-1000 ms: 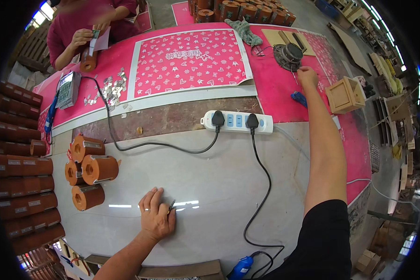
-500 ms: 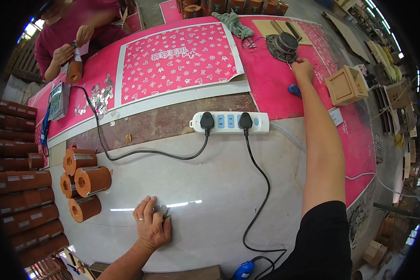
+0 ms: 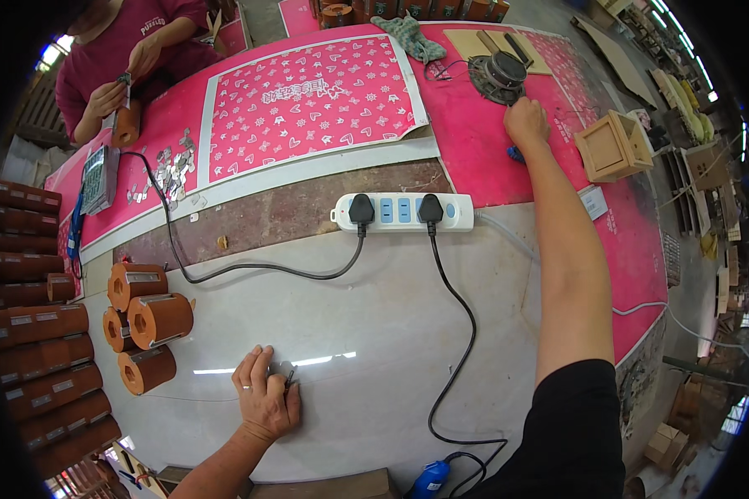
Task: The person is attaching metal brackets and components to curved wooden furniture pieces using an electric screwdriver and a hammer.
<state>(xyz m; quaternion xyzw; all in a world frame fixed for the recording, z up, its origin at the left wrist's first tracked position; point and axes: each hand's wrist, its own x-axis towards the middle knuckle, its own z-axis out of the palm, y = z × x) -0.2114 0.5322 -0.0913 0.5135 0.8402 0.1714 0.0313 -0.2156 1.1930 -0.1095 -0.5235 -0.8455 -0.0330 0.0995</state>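
Observation:
My left hand (image 3: 266, 397) rests low on the grey tabletop, its fingers bent. A small dark piece (image 3: 290, 378) sticks out between its thumb and forefinger; its kind is unclear. Leftward from this hand runs a thin wire (image 3: 187, 399). My right arm is stretched far out, and my right hand (image 3: 527, 125) is closed at the near rim of a round black speaker-like unit (image 3: 499, 76). Whatever its fingers hold is hidden. A blue object (image 3: 515, 154) shows partly beside that wrist.
A white power strip (image 3: 404, 213) with two black plugs lies mid-table, cables trailing. Brown cylinders (image 3: 160, 321) are stacked at left, near more brown rows (image 3: 37, 333). A small wooden box (image 3: 612, 148) stands at right. Across the table, a co-worker (image 3: 133, 58) handles a brown cylinder (image 3: 126, 125).
The view has shifted slightly. My right hand has turned and moved a little nearer the black unit, covering more of the blue object. My left hand stays in place on the tabletop.

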